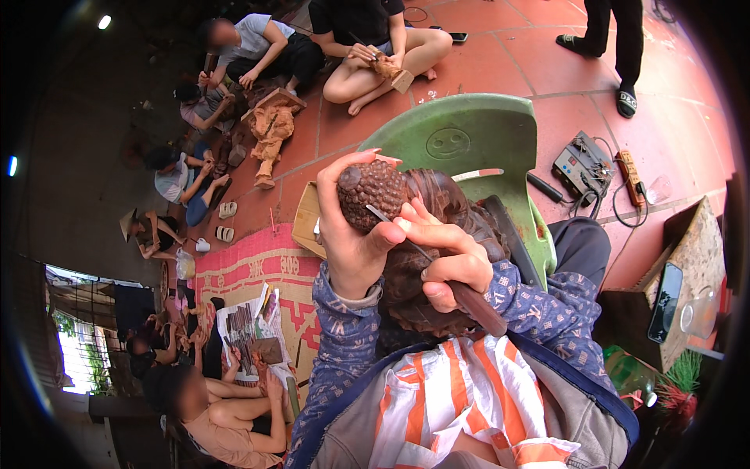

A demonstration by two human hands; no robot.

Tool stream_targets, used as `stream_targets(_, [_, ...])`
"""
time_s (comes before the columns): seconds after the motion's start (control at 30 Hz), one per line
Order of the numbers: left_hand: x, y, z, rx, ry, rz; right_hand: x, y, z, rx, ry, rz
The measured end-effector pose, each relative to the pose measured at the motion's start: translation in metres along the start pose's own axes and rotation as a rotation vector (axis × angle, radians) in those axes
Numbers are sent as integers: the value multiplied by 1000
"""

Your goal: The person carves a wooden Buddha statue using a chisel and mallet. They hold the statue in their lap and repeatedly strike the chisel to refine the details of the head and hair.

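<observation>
A dark brown carved wooden statue (414, 293) lies across my lap, its knobbly curled head (371, 187) toward the far side. My left hand (350, 242) is wrapped around that head, fingers behind it and thumb on the near side. Pinched in my right hand (451, 254) is a carving chisel (478, 309). Its wooden handle points back toward me, and the thin metal blade reaches the curls beside my left thumb. Part of the statue's body is hidden under my right hand and sleeve.
Just beyond the statue stands a green plastic chair (500, 133) with a pale-bladed tool on it. To the right are a grey control box (582, 166), a power strip (630, 176) and a wooden box (687, 273) bearing a phone (666, 303). Several people with carvings sit left and ahead.
</observation>
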State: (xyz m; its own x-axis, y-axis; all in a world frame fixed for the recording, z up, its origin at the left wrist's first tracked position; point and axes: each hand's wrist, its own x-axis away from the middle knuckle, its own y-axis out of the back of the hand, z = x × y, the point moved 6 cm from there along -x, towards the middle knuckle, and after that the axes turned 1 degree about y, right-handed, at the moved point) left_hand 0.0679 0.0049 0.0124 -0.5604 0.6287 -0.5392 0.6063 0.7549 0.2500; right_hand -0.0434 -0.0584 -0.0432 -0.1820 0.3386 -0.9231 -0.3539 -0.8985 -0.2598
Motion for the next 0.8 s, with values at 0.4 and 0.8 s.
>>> stream_targets(0.4, [2,0,-4,-33,2,-70,-16,0,15,107,-71,98])
stream_targets(0.8, [1,-3,-4,5,6,-45,-14,9,19,-179,-135,-9])
